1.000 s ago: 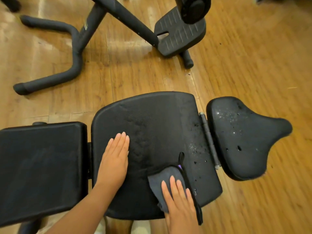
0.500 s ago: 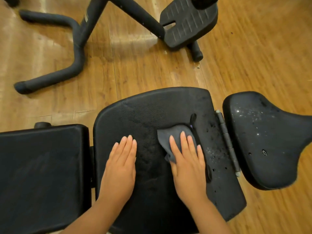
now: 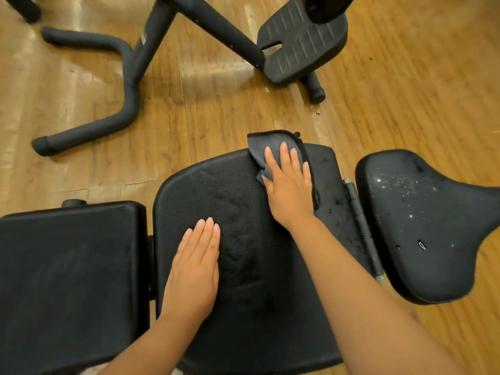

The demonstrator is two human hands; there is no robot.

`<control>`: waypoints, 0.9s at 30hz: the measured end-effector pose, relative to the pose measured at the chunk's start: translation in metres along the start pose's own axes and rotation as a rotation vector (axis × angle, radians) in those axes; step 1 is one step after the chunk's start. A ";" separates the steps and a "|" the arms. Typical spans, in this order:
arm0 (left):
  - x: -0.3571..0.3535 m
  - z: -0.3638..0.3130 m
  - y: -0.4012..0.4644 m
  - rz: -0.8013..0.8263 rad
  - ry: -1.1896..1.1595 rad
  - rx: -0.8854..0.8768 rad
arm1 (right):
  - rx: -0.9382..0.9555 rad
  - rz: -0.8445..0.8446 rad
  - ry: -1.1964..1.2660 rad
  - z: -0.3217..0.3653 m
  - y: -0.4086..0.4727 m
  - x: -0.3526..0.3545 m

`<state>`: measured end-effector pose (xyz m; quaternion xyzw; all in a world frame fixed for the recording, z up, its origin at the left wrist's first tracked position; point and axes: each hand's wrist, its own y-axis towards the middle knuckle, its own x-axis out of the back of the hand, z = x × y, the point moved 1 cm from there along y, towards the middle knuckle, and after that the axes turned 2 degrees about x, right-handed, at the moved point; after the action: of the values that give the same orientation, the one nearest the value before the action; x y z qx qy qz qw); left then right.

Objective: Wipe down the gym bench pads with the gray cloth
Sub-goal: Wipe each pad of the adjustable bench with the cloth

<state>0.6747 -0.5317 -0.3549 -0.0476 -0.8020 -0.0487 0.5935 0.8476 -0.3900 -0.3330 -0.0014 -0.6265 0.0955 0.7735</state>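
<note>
Wood-plank flooring (image 3: 405, 90) fills the room around you, glossy and honey-coloured, with glare patches toward 11 o'clock. Below you stand three black pads in a row: a rectangular pad (image 3: 67, 280) at 9 o'clock, the wide middle pad (image 3: 243, 307) under both your hands, and a saddle-shaped seat pad (image 3: 422, 226) at 3 o'clock, speckled with pale droplets or flecks. A metal hinge rod (image 3: 364, 228) runs between the middle pad and the seat pad. Up at 12 o'clock a dark tubular frame (image 3: 127, 85) with a curved foot rests on the floor, beside a ribbed black footplate (image 3: 303, 47).

Your gray cloth (image 3: 270, 143) sits at the far edge of the middle pad, its top corner hanging over onto the floor side. Your right hand (image 3: 290, 185) lies flat on it, fingers (image 3: 284, 155) stretched out and close together, pressing the cloth down rather than gripping it; cloth shows past the fingertips and toward 9 o'clock of them. Your left hand (image 3: 194, 269) lies palm-down on the bare pad toward 7 o'clock of the cloth, well apart from it, extended and holding nothing. Dark specks mark the pad just toward 3 o'clock of your right hand.
</note>
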 end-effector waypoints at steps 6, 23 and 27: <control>0.005 -0.001 0.000 0.044 0.039 0.003 | 0.057 0.018 0.020 0.003 -0.095 -0.005; 0.005 -0.005 -0.001 0.046 0.160 0.089 | 0.066 0.085 0.007 0.005 -0.194 -0.020; 0.006 -0.004 -0.001 0.040 0.134 0.143 | 0.080 0.051 0.013 0.004 -0.110 -0.015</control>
<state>0.6769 -0.5327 -0.3479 -0.0180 -0.7607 0.0174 0.6486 0.8571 -0.5004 -0.3336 0.0130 -0.6170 0.1402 0.7743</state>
